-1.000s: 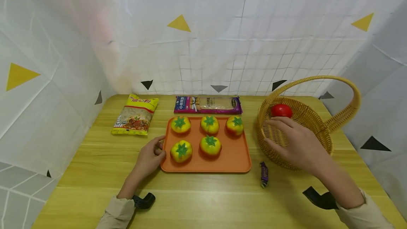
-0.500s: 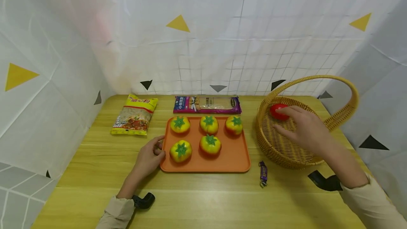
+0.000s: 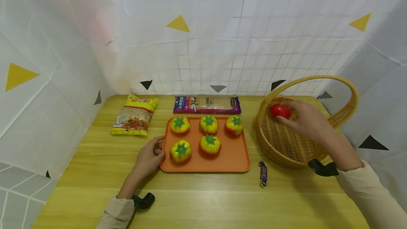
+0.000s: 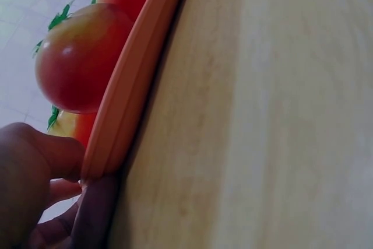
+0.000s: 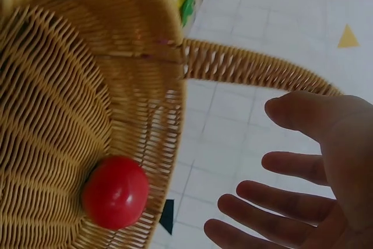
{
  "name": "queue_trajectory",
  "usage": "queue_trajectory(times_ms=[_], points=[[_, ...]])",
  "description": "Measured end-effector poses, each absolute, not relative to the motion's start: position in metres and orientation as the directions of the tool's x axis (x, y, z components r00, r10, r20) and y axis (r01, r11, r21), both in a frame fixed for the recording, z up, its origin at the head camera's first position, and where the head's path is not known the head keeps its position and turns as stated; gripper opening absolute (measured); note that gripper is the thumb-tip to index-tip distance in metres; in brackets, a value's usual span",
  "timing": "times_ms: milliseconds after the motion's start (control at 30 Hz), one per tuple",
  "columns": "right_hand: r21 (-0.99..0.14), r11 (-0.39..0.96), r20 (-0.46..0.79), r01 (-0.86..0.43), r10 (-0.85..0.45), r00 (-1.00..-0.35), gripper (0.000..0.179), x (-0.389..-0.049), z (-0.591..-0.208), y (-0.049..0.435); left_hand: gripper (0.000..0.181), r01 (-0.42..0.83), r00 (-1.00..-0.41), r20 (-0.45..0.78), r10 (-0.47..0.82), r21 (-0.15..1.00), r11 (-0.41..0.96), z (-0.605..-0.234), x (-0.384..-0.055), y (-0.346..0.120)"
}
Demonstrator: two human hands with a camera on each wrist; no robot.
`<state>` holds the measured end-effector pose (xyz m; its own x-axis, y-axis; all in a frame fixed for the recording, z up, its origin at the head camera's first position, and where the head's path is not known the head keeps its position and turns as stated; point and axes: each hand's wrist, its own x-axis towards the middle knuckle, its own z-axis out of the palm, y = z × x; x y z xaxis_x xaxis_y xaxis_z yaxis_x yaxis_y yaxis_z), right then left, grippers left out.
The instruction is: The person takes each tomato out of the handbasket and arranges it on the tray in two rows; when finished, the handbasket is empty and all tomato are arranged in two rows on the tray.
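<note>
My left hand [image 3: 150,155] holds the left edge of an orange tray [image 3: 232,158]. In the left wrist view its thumb [image 4: 55,153] lies at the rim and other fingers curl beneath the edge. Several yellow-and-red toy fruits [image 3: 210,145] with green leafy tops sit on the tray. My right hand [image 3: 306,119] is over the wicker basket [image 3: 270,146], close to a smooth red round fruit [image 3: 279,110] inside it. The right wrist view shows the fingers [image 5: 285,199] spread and apart from that fruit, with nothing between them.
The basket's tall arched handle [image 3: 318,77] rises beside the right hand. A purple-wrapped candy [image 3: 263,174] lies between tray and basket. Behind the tray is a purple noodle packet [image 3: 208,104]; a yellow food bag [image 3: 135,115] lies at the back left. White sheeting [image 3: 216,59] surrounds the table.
My right hand has shifted right and farther back inside the basket area, closer to the red fruit. The basket has moved very slightly. My left hand stays at the tray's edge.
</note>
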<state>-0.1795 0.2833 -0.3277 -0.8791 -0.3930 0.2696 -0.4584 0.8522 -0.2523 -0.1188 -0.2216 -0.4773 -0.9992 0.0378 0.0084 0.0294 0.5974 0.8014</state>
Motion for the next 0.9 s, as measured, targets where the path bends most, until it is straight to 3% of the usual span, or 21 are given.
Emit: queue_trajectory(times_ms=[433, 900], points=[[-0.290, 0.882, 0.171, -0.373, -0.335, -0.926, 0.051, -0.204, -0.335, 0.292, 0.058, 0.057, -0.998, 0.039, 0.044, 0.798, 0.600, -0.478, -0.119, -0.222], [-0.310, 0.883, 0.126, -0.352, -0.328, -0.936, 0.059, -0.227, -0.358, 0.301, 0.057, 0.057, -0.998, 0.041, 0.040, 0.797, 0.602, -0.478, -0.119, -0.222]])
